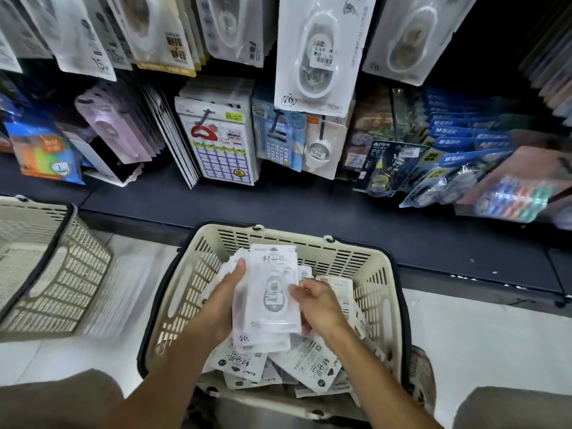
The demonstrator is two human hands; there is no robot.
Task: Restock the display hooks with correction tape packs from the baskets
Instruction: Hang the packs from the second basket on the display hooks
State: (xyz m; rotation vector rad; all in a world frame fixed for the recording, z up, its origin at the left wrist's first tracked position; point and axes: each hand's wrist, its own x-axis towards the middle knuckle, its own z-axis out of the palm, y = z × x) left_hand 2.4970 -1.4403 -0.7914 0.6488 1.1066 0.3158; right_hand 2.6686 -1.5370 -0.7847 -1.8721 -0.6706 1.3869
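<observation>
Fingers of the left hand (223,300) and right hand (318,305) curl around a stack of correction tape packs (269,298), held from both sides above the middle basket (383,292); loose packs (312,365) fill its floor beneath the display hooks' hanging pack (315,54).

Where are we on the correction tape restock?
Done: matching "76" packs already hang on a hook above. In hand: left hand and right hand hold a stack of packs over the middle basket. Left: many loose packs remain in that basket.
</observation>
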